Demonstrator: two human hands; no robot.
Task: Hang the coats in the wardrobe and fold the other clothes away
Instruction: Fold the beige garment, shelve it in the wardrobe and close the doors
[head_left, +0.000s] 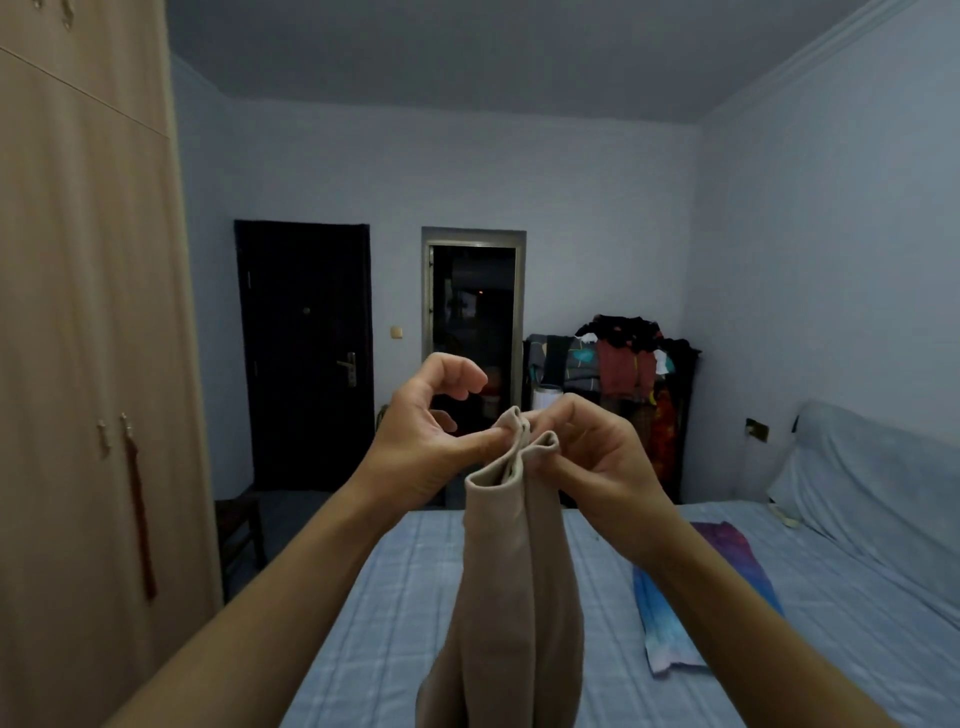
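Note:
A beige garment (511, 582) hangs down in front of me over the bed, held up by its top edge. My left hand (434, 431) pinches the left part of that edge between thumb and finger, its other fingers curled and apart. My right hand (592, 457) grips the right part of the same edge. The tall wooden wardrobe (88, 338) stands at the left with its doors closed. A blue and purple folded cloth (696, 597) lies on the bed to the right.
The bed (395, 597) with a light blue checked sheet fills the foreground. A rack piled with clothes (623, 358) stands at the far wall beside an open doorway (472, 332) and a dark closed door (306, 353). A covered sofa (872, 478) is at the right.

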